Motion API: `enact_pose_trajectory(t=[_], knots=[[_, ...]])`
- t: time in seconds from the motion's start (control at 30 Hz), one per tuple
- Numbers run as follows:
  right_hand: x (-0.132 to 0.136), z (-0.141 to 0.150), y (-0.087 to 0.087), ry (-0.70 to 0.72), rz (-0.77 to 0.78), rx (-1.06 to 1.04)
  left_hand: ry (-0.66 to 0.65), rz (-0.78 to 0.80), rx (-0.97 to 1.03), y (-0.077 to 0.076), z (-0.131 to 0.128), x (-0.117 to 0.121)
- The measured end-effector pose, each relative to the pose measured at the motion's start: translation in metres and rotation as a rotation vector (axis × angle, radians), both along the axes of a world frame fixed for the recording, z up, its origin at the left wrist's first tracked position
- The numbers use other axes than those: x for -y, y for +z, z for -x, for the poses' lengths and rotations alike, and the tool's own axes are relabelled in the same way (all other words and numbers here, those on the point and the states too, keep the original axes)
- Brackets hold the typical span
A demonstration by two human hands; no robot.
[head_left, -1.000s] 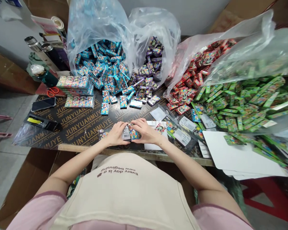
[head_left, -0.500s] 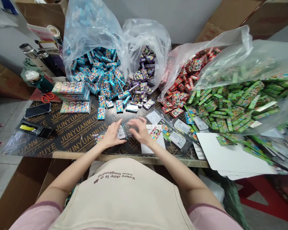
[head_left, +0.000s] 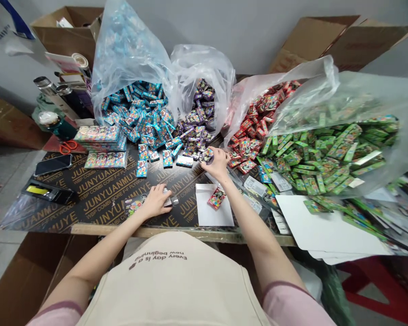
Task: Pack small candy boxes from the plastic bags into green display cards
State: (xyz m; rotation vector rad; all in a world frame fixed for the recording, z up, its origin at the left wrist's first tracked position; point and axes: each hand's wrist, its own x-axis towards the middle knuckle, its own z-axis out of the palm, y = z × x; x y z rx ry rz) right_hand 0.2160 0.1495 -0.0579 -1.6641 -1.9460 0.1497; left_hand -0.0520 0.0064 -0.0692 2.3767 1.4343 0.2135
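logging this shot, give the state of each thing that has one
left hand: on small pack, grip unclear
right hand: gripping purple box
smartphone: flat, screen dark
plastic bags: open
rear cartons: open
red box: lying on white paper
scissors: blade state hidden

Left hand: one, low over the counter, palm down, fingers spread and slightly bent, pointing ahead and to the right. Right hand: one, farther forward, thumb and fingers curved into a pinching grip. Arms: two, bare below short sleeves; left forearm angled inward, right forearm reaching forward and inward.
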Motion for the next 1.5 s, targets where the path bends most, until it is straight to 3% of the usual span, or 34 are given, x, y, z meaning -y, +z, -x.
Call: enact_pose_trajectory(t=[0.1,0.2,0.3,0.43,0.5,0.6,0.67,0.73,0.8,0.87,0.93,1.0,1.1,1.2,1.3,1.37,1.5], knots=[[0.043,0.025,0.018,0.217,-0.032,-0.265,0.158,0.05,0.309,0.01,-0.013,-0.004],[0.08,0.049,0.029,0.395,-0.033,-0.393,0.376,0.26,0.791,0.021,-0.034,-0.012],[0.098,0.061,0.032,0.441,-0.032,-0.412,0.556,0.491,1.131,0.031,-0.046,-0.017],[0.102,0.059,0.035,0.398,0.074,-0.54,0.604,0.743,1.346,0.042,-0.041,-0.015],[0.103,0.057,0.038,0.394,0.268,-0.724,0.617,0.714,1.404,0.048,-0.035,-0.013],[0.105,0.056,0.039,0.496,0.798,-1.061,0.535,0.518,1.323,0.057,-0.028,-0.014],[0.106,0.057,0.037,0.613,1.166,-1.127,0.437,0.509,1.204,0.062,-0.025,-0.014],[0.107,0.056,0.032,0.645,1.304,-1.073,0.418,0.602,1.163,0.063,-0.024,-0.014],[0.109,0.055,0.029,0.58,1.081,-0.987,0.502,0.687,1.208,0.06,-0.023,-0.014],[0.111,0.053,0.03,0.547,0.679,-0.816,0.607,0.692,1.259,0.053,-0.023,-0.014],[0.113,0.052,0.032,0.623,0.366,-0.587,0.664,0.663,1.259,0.044,-0.021,-0.014],[0.115,0.052,0.034,0.719,0.214,-0.42,0.65,0.669,1.217,0.038,-0.018,-0.013],[0.115,0.051,0.03,0.69,0.099,-0.346,0.505,0.558,1.025,0.033,-0.005,-0.009],[0.112,0.047,0.017,0.545,0.055,-0.274,0.287,0.243,0.518,0.028,0.014,0.001],[0.11,0.044,0.0,0.501,0.095,-0.184,0.182,0.095,0.087,0.017,0.027,0.009],[0.112,0.044,-0.009,0.532,0.132,-0.173,0.171,0.073,0.043,0.01,0.029,0.012],[0.116,0.045,-0.017,0.636,0.246,-0.327,0.157,0.051,0.209,0.007,0.027,0.013]])
